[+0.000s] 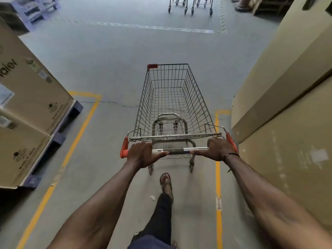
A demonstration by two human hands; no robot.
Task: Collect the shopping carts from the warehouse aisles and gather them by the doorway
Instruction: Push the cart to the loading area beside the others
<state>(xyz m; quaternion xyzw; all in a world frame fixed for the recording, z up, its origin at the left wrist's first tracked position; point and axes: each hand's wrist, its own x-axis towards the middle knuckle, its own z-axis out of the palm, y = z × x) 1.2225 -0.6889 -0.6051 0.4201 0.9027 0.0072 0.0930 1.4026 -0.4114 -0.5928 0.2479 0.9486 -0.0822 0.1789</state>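
Left hand (142, 154) and right hand (218, 149) both clench the steel handle bar (179, 150) of the empty wire-mesh shopping cart with orange corner guards (170, 105), which stands mid-aisle between yellow floor lines (218, 169). Two more carts (190, 5) stand well ahead. Risk: the tall brown cardboard cartons (287, 123) stand near on the right; a drifting caster could cause the basket to scrape them.
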